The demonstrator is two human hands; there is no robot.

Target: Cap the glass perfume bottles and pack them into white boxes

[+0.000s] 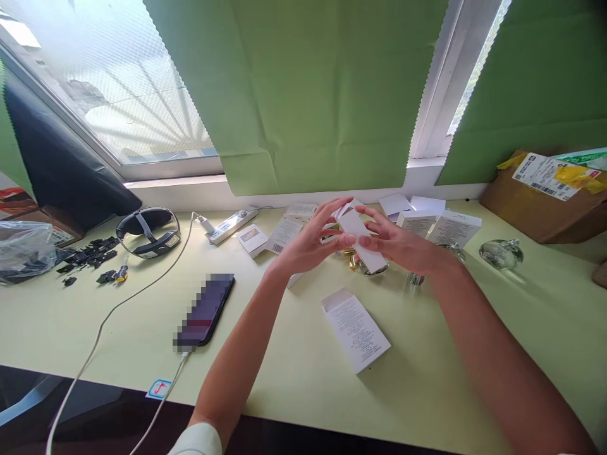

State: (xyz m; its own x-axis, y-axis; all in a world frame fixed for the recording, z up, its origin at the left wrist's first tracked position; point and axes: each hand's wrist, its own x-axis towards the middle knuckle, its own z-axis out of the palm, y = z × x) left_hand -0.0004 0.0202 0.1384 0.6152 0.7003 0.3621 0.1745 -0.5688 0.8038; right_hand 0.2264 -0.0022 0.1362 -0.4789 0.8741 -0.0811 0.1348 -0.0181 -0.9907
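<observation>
A small white cardboard box (363, 240) is held up over the table between my two hands, tilted, with its top end near my fingertips. My left hand (313, 243) grips it from the left, thumb on the near face. From the right, my right hand (403, 245) closes on it with thumb and fingers. Partly hidden beneath the hands are a gold-coloured piece (351, 259) and a clear glass object (374, 270). Nearer to me, another white printed box (356, 332) lies on the table with a flap at its far end.
More white boxes (458, 227) stand behind my right hand; a printed box (284, 234) lies left. A glass bottle (501, 254) sits right, before a brown carton (545, 196). Left are a phone (208, 313) on a cable, a power strip (233, 226), a headset (149, 232) and black parts (92, 253).
</observation>
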